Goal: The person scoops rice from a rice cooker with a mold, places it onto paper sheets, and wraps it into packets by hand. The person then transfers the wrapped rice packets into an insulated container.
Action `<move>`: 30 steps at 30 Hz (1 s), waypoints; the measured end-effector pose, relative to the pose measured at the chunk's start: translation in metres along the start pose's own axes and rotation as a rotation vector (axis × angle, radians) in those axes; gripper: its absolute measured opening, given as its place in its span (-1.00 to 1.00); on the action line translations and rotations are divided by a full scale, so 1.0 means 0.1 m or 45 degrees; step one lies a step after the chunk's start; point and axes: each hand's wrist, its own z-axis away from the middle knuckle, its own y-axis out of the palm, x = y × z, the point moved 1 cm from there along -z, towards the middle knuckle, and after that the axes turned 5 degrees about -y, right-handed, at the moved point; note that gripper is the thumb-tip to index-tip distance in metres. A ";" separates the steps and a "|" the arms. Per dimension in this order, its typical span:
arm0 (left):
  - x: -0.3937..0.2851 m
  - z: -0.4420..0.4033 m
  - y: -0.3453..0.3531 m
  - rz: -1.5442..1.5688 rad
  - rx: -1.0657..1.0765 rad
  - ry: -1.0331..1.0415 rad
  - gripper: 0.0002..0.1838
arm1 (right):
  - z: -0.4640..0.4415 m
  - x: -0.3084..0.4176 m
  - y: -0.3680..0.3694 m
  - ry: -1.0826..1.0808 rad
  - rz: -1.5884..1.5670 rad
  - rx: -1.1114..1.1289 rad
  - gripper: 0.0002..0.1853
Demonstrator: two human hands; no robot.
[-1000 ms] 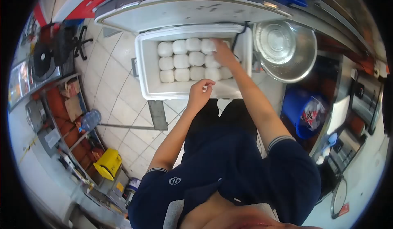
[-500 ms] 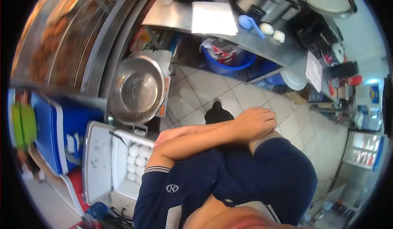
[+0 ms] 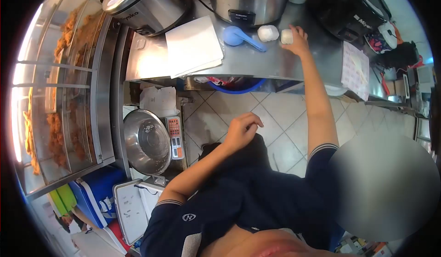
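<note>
On the steel counter (image 3: 257, 61), my right hand (image 3: 297, 42) reaches out with its thumb and fingers around a small white-wrapped bundle (image 3: 286, 37). A second white-wrapped bundle (image 3: 268, 33) sits just left of it. Beside that lies a blue ladle-like scoop (image 3: 234, 36), its handle pointing right. A stack of white paper sheets (image 3: 194, 45) is farther left. Behind the bundles stands a steel rice cooker (image 3: 250, 2). My left hand (image 3: 243, 130) hangs over the floor in front of my body, fingers loosely curled, with nothing visible in it.
At left, a large steel bowl (image 3: 147, 142) sits by a weighing scale (image 3: 175, 139). Beyond is a glass display case (image 3: 64, 96) of fried food. Another cooker (image 3: 147, 8) and a black appliance (image 3: 344, 18) flank the counter. A blurred round patch (image 3: 386, 188) covers the lower right.
My arms were folded across my body; they have come apart. My right hand has reached forward onto a wrapped bundle, and my left is out in front. The view has moved nearer the counter.
</note>
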 end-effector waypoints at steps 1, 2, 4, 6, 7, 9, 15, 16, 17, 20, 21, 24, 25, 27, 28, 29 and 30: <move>0.09 -0.15 0.02 0.131 0.025 -0.151 -0.83 | -0.10 -0.16 0.14 -0.002 -0.108 0.238 -0.16; 0.27 -0.30 0.05 0.128 0.016 -0.154 -0.83 | -0.18 -0.30 0.30 -0.004 -0.215 0.478 -0.06; 0.57 -0.57 0.08 0.683 0.076 -0.418 -0.74 | -0.24 -0.28 0.35 0.143 -0.185 0.528 -0.05; 0.49 -0.87 0.08 0.983 0.001 -0.666 -0.58 | -0.10 -0.27 0.27 0.345 -0.989 0.897 -0.06; 0.45 -1.08 0.06 1.276 -0.083 -0.879 -0.36 | 0.04 0.01 0.01 0.211 -1.163 0.918 -0.07; 0.57 -1.39 0.01 1.516 0.014 -0.747 -0.24 | 0.26 0.55 -0.46 0.001 -1.398 1.044 -0.10; 0.90 -0.93 -0.28 1.716 0.199 -0.540 -0.20 | -0.15 0.36 0.28 -0.354 -0.487 0.371 -0.13; 0.90 -0.70 -0.34 1.821 0.341 -0.566 -0.22 | -0.17 0.37 0.33 -0.402 -0.376 0.357 -0.14; 0.90 -0.48 -0.40 1.926 0.450 -0.551 -0.24 | -0.18 0.24 0.41 -0.455 -0.359 0.335 -0.17; 0.61 0.20 -0.65 2.019 0.295 -0.721 -0.23 | -0.07 -0.10 0.57 -0.493 -0.337 0.214 -0.11; 0.65 0.46 -0.64 1.984 0.144 -0.780 -0.21 | 0.03 -0.37 0.70 -0.305 -0.380 0.290 -0.05; 0.70 1.25 -0.65 1.975 -0.307 -0.775 -0.18 | 0.18 -0.44 0.40 0.062 -0.628 0.716 -0.21; 0.68 1.52 -0.65 2.005 -0.382 -0.730 -0.20 | 0.31 -0.41 0.30 0.217 -0.839 0.809 -0.21; 0.77 2.07 -0.65 2.001 -0.513 -0.652 -0.19 | 0.65 -0.01 -0.09 0.386 -1.180 0.959 -0.09; 0.83 2.36 -0.65 1.904 -0.575 -0.579 -0.17 | 0.87 0.50 -0.35 0.277 -1.384 1.018 0.00; 0.87 2.65 -0.66 1.850 -0.687 -0.540 -0.16 | 1.10 0.96 -0.51 0.266 -1.673 1.266 0.07; 0.92 2.95 -0.67 1.801 -0.794 -0.515 -0.15 | 1.34 1.34 -0.53 0.210 -1.810 1.382 -0.05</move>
